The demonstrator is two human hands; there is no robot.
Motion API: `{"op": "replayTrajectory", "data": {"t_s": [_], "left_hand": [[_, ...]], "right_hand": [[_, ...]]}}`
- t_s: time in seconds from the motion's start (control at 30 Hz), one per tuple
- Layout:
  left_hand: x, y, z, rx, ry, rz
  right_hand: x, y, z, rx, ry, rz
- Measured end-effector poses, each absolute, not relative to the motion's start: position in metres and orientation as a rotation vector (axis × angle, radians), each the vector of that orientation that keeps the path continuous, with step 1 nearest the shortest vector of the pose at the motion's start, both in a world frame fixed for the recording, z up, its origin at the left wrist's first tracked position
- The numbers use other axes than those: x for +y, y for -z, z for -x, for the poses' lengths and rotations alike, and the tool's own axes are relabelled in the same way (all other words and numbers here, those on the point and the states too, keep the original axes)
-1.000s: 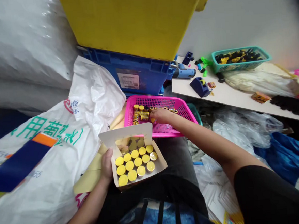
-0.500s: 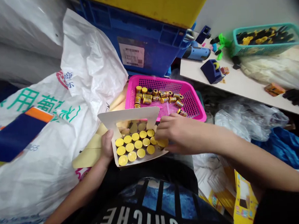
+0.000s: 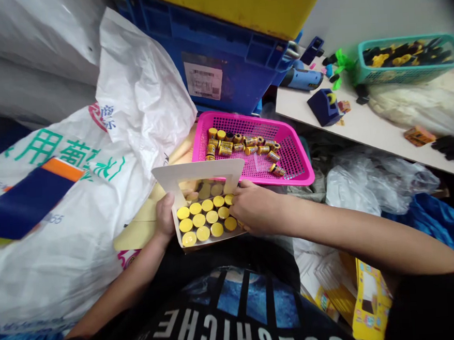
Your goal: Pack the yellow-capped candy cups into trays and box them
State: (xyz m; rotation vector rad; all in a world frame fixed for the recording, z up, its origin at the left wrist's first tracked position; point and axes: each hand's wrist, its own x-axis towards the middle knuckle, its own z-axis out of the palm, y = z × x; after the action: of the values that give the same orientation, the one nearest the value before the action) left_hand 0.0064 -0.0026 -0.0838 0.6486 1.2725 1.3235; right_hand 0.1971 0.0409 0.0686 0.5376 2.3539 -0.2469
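Note:
A white-lined cardboard box (image 3: 161, 175) is tilted toward me in front of my body, its windowed lid flap raised. Inside stand rows of small jars (image 3: 198, 220) with yellow caps, filling the left and middle. My left hand (image 3: 165, 215) grips the box's left side, thumb along the edge. At the box's right end is my right hand (image 3: 258, 209), fingers curled down into it; the hand hides the fingertips and whatever they hold. Just beyond the box, a pink basket (image 3: 307, 170) holds several loose yellow-and-dark jars (image 3: 251, 149), some upright, others lying down.
Behind the basket stands a blue crate (image 3: 236, 86). A white woven sack (image 3: 131, 130) lies on the left. On the right, a shelf (image 3: 387, 133) bears a blue tool (image 3: 302, 79) and a teal basket (image 3: 399, 75). Yellow printed cartons (image 3: 370, 305) lie low at right.
My right hand has moved slightly left and lower over the box's right end, its fingers now tucked deeper inside. The left hand keeps its hold on the box. The view has shifted a little.

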Motion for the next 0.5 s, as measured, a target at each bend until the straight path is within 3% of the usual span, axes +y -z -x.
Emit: {"op": "replayTrajectory", "data": {"t_s": [0.27, 0.43, 0.5], "left_hand": [[-0.003, 0.081, -0.009, 1.262, -1.349, -0.631], [-0.005, 0.08, -0.003, 1.328, -1.324, -0.599], [-0.006, 0.078, -0.001, 1.342, -1.322, -0.592]], "right_hand": [[0.038, -0.037, -0.2, 2.437, 0.226, -0.547], [0.034, -0.058, -0.226, 2.632, 0.376, -0.666], [0.043, -0.072, -0.244, 2.758, 0.471, -0.902]]}}
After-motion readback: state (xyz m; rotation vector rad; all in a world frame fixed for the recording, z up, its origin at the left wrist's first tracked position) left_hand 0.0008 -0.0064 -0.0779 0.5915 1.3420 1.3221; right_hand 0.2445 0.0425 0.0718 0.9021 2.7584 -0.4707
